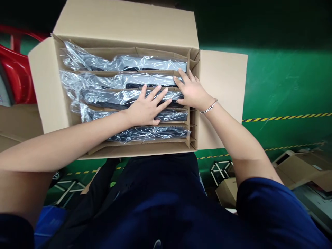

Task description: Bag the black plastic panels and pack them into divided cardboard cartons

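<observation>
An open cardboard box holds several flat grey and black devices in clear plastic bags, standing on edge between cardboard dividers. My left hand lies with spread fingers across the tops of the bagged devices near the middle, above a bagged device. My right hand, with a silver bracelet at the wrist, rests at the right ends of the devices by the dividers. Its fingers are apart, and some fingertips touch the second bagged device. Farthest back is another bagged device. What kind of devices they are cannot be made out.
The box's right flap and far flap are folded outward. A red plastic chair is at the left. More cardboard boxes sit at the lower right. Yellow-black tape crosses the green floor.
</observation>
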The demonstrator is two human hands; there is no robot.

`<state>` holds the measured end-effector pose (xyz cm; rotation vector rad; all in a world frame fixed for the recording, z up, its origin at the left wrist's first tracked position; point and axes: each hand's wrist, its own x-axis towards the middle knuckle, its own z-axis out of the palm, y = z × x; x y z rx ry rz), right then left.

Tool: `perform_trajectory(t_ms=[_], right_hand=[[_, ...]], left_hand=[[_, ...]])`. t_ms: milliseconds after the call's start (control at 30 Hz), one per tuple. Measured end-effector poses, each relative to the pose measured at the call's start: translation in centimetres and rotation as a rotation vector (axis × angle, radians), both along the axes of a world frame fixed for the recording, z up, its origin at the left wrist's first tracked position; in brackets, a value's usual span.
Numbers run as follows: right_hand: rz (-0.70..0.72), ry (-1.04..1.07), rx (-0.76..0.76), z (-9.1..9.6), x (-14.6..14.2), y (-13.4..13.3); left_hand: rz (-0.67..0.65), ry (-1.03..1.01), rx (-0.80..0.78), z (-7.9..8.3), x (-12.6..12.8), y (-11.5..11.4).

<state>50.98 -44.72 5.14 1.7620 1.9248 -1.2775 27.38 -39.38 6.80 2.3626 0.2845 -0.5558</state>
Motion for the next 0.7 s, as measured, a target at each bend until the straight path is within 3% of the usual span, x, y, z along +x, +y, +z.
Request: perform_trajectory(t_ms=[167, 433, 567, 700], right_hand=[[-0.012, 0.025, -0.016, -0.3, 0.0, 0.0], [-0.023, 0.034, -0.028, -0.8, 0.3, 0.4], [-0.067, 0.064, 0.047, 1.8, 0.8, -0.7], [-0.040, 0.150, 0.118, 6.4, 0.6, -5.4]], left_hand=[[0.138, 0.075, -0.040, -0.8, 0.1, 0.8], [0.107, 0.136, -0.095, -1.1, 0.3, 1.6], [0.099, 0.130, -0.095, -1.4, 0.2, 1.6], [0.081, 0.141, -0.098, -1.5, 0.2, 1.7]])
